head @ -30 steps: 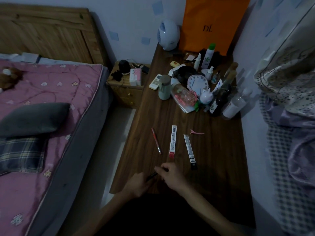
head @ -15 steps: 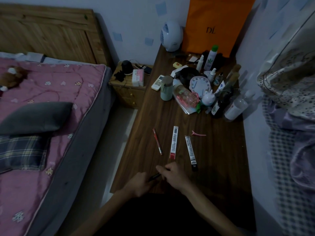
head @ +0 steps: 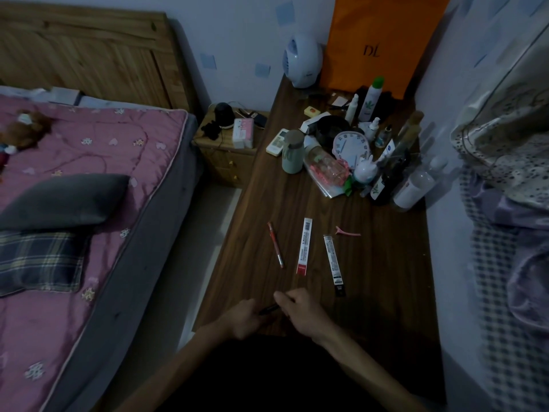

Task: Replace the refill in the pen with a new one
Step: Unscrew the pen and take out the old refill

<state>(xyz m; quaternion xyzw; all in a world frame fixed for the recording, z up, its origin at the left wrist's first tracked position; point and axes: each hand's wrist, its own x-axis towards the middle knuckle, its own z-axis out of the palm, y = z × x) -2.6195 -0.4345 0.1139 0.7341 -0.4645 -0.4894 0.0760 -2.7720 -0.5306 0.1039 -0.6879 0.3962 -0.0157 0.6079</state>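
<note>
Nearest the camera, both hands meet over the near edge of the tabletop [head: 386,281]. Left hand [head: 243,318]: fingers curled round one end of a dark pen [head: 269,308]. Right hand [head: 303,313]: fingers pinched on the pen's other end. Only a short dark stretch of the pen shows between the hands. The light is dim, so whether the barrel is unscrewed cannot be told. Beyond the hands, three items lie roughly parallel and apart on the wood: a red pen [head: 275,244] on the left, a red-ended refill packet [head: 305,246] in the middle and a black-ended refill packet [head: 334,264] on the right. A pink hair clip [head: 347,231] lies just beyond the latter. Farther back stand crowded bottles and a white clock [head: 350,148]. An orange bag [head: 383,40] leans at the wall.
</note>
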